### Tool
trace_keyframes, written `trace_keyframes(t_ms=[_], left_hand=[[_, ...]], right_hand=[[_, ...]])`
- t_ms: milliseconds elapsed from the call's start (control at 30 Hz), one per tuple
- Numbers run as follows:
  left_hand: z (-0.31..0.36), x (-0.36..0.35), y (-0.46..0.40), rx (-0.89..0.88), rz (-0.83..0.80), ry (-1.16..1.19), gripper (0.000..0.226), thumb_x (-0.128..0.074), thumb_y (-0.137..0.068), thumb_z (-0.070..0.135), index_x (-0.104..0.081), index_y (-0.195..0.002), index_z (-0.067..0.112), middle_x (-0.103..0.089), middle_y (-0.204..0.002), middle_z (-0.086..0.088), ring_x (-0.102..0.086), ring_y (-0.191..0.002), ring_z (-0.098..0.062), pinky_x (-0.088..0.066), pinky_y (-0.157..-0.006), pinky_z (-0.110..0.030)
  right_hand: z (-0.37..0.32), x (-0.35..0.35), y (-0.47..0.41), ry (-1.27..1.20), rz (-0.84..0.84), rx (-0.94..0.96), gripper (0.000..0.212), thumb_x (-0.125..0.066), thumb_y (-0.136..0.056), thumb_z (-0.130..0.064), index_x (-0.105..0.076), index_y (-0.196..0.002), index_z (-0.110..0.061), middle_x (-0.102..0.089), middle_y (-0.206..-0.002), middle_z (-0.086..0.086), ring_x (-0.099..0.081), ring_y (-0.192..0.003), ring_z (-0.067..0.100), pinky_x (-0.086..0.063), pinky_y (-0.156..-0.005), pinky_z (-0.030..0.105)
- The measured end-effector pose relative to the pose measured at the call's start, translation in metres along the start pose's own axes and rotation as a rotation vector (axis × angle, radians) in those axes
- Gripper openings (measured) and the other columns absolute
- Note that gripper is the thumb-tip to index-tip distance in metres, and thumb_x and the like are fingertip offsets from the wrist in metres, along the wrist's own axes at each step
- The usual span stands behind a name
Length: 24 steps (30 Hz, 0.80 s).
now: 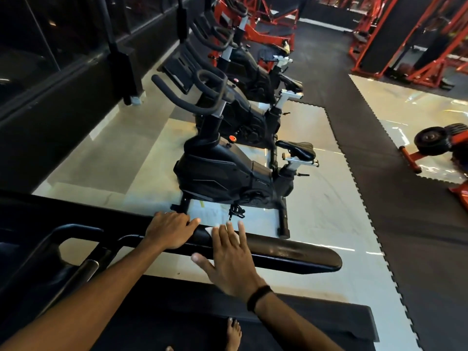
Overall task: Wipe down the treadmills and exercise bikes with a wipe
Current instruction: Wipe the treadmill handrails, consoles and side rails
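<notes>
I stand on a treadmill and look over its long black padded handrail (291,254), which runs left to right. My left hand (169,230) lies on the rail with its fingers curled over the far edge. Just to its right, my right hand (228,257) is spread flat on the rail. It presses a white wipe (209,229) onto the rail, and only a corner of the wipe shows by the fingers. Beyond the rail stands the nearest black exercise bike (222,171), with two more bikes (253,72) in a row behind it.
The treadmill belt (177,312) is under me, with my bare foot (233,333) on it. A dark wall (63,84) runs along the left. A black rubber mat (405,224) crosses the glossy floor on the right. Red machines (405,34) and a rack of weight plates (430,140) stand beyond.
</notes>
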<state>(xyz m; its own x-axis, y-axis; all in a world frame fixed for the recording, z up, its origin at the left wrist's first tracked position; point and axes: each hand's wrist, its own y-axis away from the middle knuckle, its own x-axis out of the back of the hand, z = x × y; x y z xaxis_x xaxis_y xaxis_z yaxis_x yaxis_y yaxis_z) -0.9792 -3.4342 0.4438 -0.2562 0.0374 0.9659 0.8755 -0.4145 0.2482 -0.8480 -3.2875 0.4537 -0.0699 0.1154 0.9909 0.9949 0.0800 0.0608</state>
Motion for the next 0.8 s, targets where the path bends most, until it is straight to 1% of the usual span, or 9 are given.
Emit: trace_keyframes(t_ms=[133, 267, 367, 433, 500, 567, 633, 733, 800], left_hand=[[-0.002, -0.001, -0.001, 0.006, -0.017, 0.027, 0.057, -0.02, -0.101, 0.059, -0.065, -0.109, 0.025, -0.069, -0.118, -0.002, -0.061, -0.111, -0.026, -0.041, -0.091, -0.041], [-0.001, -0.003, 0.0, 0.024, 0.074, 0.071, 0.053, -0.025, -0.102, 0.056, -0.06, -0.125, 0.023, -0.065, -0.13, -0.002, -0.06, -0.118, -0.025, -0.041, -0.098, -0.04], [0.007, 0.001, 0.002, 0.027, 0.084, 0.154, 0.053, -0.03, -0.103, 0.052, -0.055, -0.133, 0.016, -0.062, -0.134, -0.007, -0.058, -0.12, -0.028, -0.039, -0.102, -0.041], [0.024, 0.007, 0.002, 0.018, 0.091, 0.256, 0.054, -0.033, -0.103, 0.052, -0.054, -0.136, 0.016, -0.061, -0.136, -0.009, -0.057, -0.122, -0.028, -0.037, -0.104, -0.04], [0.049, 0.009, 0.0, -0.013, 0.094, 0.328, 0.053, -0.034, -0.102, 0.053, -0.055, -0.135, 0.017, -0.061, -0.135, -0.009, -0.057, -0.123, -0.028, -0.036, -0.106, -0.039], [0.073, -0.001, -0.001, -0.077, 0.075, 0.283, 0.057, -0.028, -0.101, 0.057, -0.057, -0.13, 0.017, -0.064, -0.131, -0.007, -0.058, -0.119, -0.026, -0.035, -0.107, -0.04], [0.081, -0.007, -0.001, -0.12, 0.06, 0.214, 0.065, -0.019, -0.1, 0.062, -0.059, -0.123, 0.016, -0.066, -0.124, -0.006, -0.06, -0.113, -0.025, -0.037, -0.105, -0.043], [0.076, -0.009, -0.005, -0.083, 0.068, 0.223, 0.072, -0.012, -0.096, 0.065, -0.061, -0.114, 0.017, -0.068, -0.118, -0.005, -0.061, -0.109, -0.025, -0.039, -0.1, -0.044], [0.075, -0.01, -0.006, -0.082, 0.064, 0.212, 0.075, -0.01, -0.094, 0.068, -0.061, -0.115, 0.017, -0.068, -0.119, -0.004, -0.061, -0.111, -0.024, -0.038, -0.102, -0.045]], right_hand=[[0.02, 0.003, -0.036, -0.074, -0.122, -0.097, 0.108, 0.007, -0.086, -0.078, -0.056, -0.129, -0.001, -0.055, -0.138, 0.022, -0.023, -0.15, 0.034, 0.011, -0.122, 0.048], [0.07, 0.011, -0.019, -0.191, -0.173, -0.231, 0.104, 0.015, -0.081, -0.082, -0.061, -0.105, -0.014, -0.066, -0.113, 0.007, -0.055, -0.125, 0.021, 0.006, -0.123, 0.052], [0.096, 0.003, 0.02, -0.07, -0.008, -0.26, 0.095, 0.013, -0.087, -0.079, -0.056, -0.118, -0.022, -0.063, -0.119, -0.003, -0.053, -0.125, 0.015, 0.006, -0.123, 0.048], [0.095, -0.008, 0.049, -0.005, 0.094, -0.27, 0.086, -0.003, -0.097, -0.073, -0.051, -0.139, -0.014, -0.057, -0.139, 0.005, -0.043, -0.14, 0.024, 0.001, -0.123, 0.047], [0.078, -0.018, 0.073, -0.01, 0.143, -0.289, 0.086, -0.016, -0.101, -0.069, -0.032, -0.154, -0.003, -0.032, -0.16, 0.018, -0.021, -0.151, 0.032, -0.002, -0.122, 0.047], [0.058, -0.024, 0.084, -0.006, 0.157, -0.269, 0.089, -0.02, -0.101, -0.069, -0.023, -0.155, 0.001, -0.016, -0.163, 0.023, -0.013, -0.152, 0.037, -0.003, -0.122, 0.048], [0.041, -0.027, 0.08, 0.009, 0.182, -0.204, 0.09, -0.022, -0.1, -0.069, -0.031, -0.152, 0.004, -0.021, -0.161, 0.027, -0.02, -0.15, 0.041, -0.008, -0.121, 0.05], [0.032, -0.022, 0.057, -0.081, 0.232, -0.121, 0.082, -0.024, -0.103, -0.064, -0.034, -0.152, 0.001, -0.018, -0.163, 0.023, -0.013, -0.153, 0.035, -0.008, -0.123, 0.048], [0.034, -0.01, 0.039, -0.169, 0.148, -0.09, 0.081, -0.018, -0.103, -0.066, -0.029, -0.155, -0.005, -0.011, -0.166, 0.018, -0.003, -0.155, 0.028, -0.003, -0.125, 0.043]])
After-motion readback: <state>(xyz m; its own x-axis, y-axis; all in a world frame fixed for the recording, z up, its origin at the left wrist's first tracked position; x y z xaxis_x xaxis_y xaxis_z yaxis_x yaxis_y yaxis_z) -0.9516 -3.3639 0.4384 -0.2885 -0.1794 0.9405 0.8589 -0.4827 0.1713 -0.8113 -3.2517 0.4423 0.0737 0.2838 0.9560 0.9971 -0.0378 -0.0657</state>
